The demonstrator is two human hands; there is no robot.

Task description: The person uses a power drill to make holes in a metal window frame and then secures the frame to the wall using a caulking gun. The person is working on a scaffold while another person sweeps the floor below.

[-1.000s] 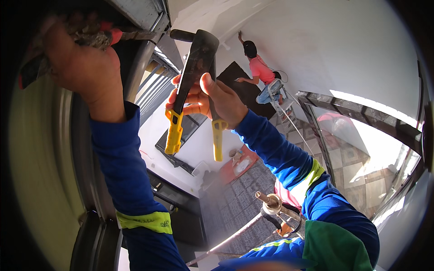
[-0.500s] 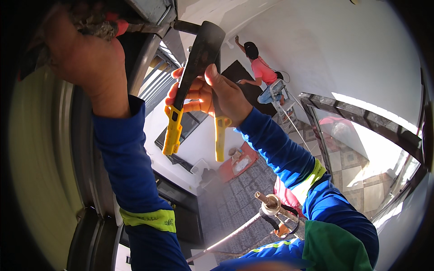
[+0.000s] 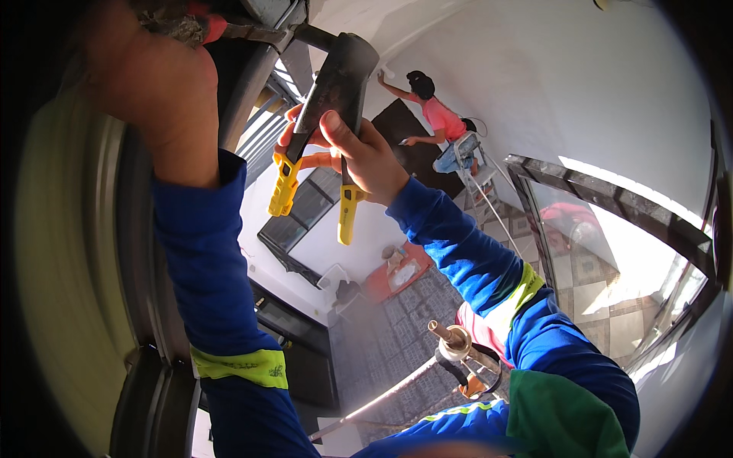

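**High against the frame, a riveter meets the metal**

Up near the top of a dark metal frame (image 3: 252, 84), a worker in blue sleeves holds a hand riveter (image 3: 336, 84) with its nose pointing up and left, at the spot where the left hand (image 3: 153, 84) is clamped. The tool's long axis runs diagonally, from that nose down to two yellow-tipped handles (image 3: 284, 187) that splay apart below the right hand (image 3: 359, 153). The right hand's grip is pressed around the black body and upper handle, thumb on top; the left hand's grip is wrapped over something red and grey at the frame, though what it pinches cannot be told. The left hand is the nearer to the working point, just beside the tool's nose. Well apart, a second person in a pink top (image 3: 439, 114) works at the white wall from a stepladder (image 3: 473, 160).
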